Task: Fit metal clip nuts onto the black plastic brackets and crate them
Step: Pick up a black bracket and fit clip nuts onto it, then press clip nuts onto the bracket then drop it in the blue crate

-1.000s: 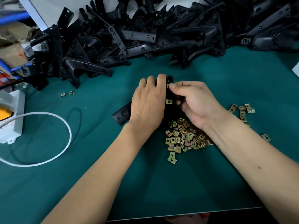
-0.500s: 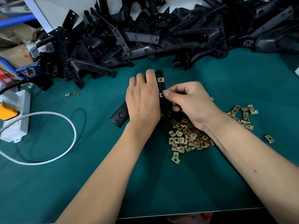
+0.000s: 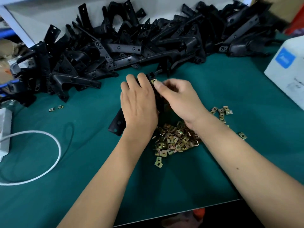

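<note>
1. Overall, the counter [image 3: 205, 170] is covered with a green mat and carries every item below.
2. Bracket heap [image 3: 148, 41]: loose black plastic brackets are piled along the far edge of the counter, from the left side to the right.
3. White box [image 3: 289, 71]: stands at the right edge and bears a blue label.
4. White cable [image 3: 54, 162]: loops across the left part of the counter, running from a white power strip [image 3: 5, 130] at the left edge.
5. Left hand [image 3: 139, 104]: lies palm down over one bracket [image 3: 117, 123], fingers curved over it and holding it on the counter. One end of the bracket shows to the left of the wrist; the other end shows past the fingertips.
6. Right hand [image 3: 179, 99]: fingers curled, thumb tip pressing a clip nut [image 3: 153, 81] at the far end of the held bracket.
7. Clip nut pile [image 3: 174, 140]: brass-coloured nuts lie heaped just below both hands, partly under the right wrist.
8. Scattered nuts [image 3: 222, 111]: a small group lies right of the right wrist.
9. Two stray nuts [image 3: 56, 108]: lie well apart, near the left end of the heap.
</note>
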{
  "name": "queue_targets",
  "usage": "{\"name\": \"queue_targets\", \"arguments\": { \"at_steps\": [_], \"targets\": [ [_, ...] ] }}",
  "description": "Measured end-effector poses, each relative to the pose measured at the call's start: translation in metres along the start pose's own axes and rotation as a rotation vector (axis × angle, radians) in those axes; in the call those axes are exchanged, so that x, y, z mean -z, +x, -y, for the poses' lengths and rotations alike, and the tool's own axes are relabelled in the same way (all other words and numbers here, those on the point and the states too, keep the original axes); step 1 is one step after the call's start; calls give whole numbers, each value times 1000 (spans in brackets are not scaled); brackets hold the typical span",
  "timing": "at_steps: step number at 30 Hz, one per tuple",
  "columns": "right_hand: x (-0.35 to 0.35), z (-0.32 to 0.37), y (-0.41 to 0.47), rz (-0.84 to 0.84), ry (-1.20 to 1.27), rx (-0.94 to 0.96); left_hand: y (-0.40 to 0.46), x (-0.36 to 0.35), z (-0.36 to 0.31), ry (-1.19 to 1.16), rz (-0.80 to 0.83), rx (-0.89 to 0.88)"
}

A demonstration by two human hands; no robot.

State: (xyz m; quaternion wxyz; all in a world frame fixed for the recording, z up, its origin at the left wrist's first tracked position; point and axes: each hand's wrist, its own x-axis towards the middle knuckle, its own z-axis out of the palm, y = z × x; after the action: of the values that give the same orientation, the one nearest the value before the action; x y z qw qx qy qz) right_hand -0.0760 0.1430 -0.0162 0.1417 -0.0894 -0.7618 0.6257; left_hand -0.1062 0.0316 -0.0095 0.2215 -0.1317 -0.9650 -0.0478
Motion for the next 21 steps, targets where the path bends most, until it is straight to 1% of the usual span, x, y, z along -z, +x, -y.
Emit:
{"name": "queue_targets", "arguments": {
  "at_steps": [2, 5, 7, 8, 11, 14, 16, 17, 19, 20, 21],
  "targets": [
    [17, 8, 3, -103, 9, 7, -1, 13, -27, -67, -2, -48],
    [62, 13, -8, -267, -50, 54, -3, 36, -84, -209, -15, -197],
    [98, 13, -26, -408, -133, 100, -5, 53, -118, -313, 25, -298],
    [123, 10, -41, -488, -149, 101, -9, 62, -140, -367, 63, -376],
    [195, -5, -96, -668, 66, 56, -29, 81, -200, -492, 160, -602],
    [259, -33, -164, -917, 185, 8, -70, 86, -268, -506, 153, -815],
    [297, -62, -207, -1076, 234, -75, -112, 82, -315, -589, 197, -967],
    [312, -80, -224, -1161, 236, -152, -132, 76, -333, -627, 253, -1019],
    [341, -120, -258, -1344, 190, -370, -176, 57, -367, -660, 436, -1099],
    [353, -143, -276, -1404, 179, -486, -198, 46, -380, -642, 544, -1133],
    [359, -165, -289, -1424, 197, -586, -216, 30, -388, -607, 635, -1155]
  ]
}}
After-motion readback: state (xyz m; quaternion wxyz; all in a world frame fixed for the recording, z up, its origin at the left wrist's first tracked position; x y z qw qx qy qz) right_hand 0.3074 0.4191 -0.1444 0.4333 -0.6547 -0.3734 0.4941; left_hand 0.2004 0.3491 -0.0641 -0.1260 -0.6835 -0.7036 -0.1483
